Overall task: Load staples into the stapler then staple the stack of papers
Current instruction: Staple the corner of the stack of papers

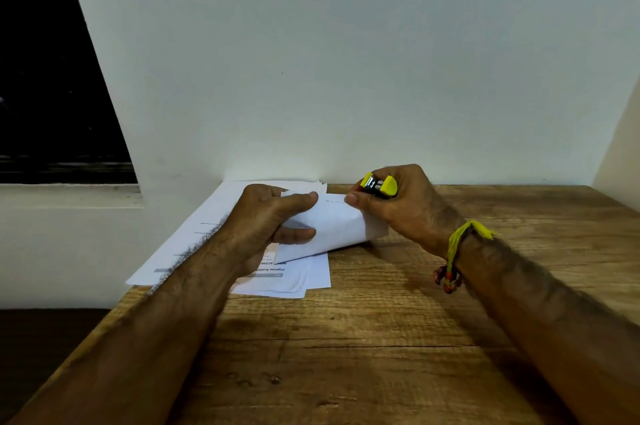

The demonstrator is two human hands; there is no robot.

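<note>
Stapling step, judged: left hand [273, 217] is pinching the folded paper stack [329, 224] while right hand [398, 203], at three o'clock, is gripping the yellow stapler [379, 185], next needing edge alignment.

Matt white paper sheets [242, 213] lie on a grainy brown wooden table [363, 338]; the glossy yellow plastic stapler [379, 185], right of centre, shows shiny metal.

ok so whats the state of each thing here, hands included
yellow stapler: off the table, gripped in the right hand
right hand: curled round the stapler
left hand: pinching the folded sheet
folded sheet: bent over, lifted off the stack
paper stack: flat on the wooden table, sheets fanned unevenly
</note>
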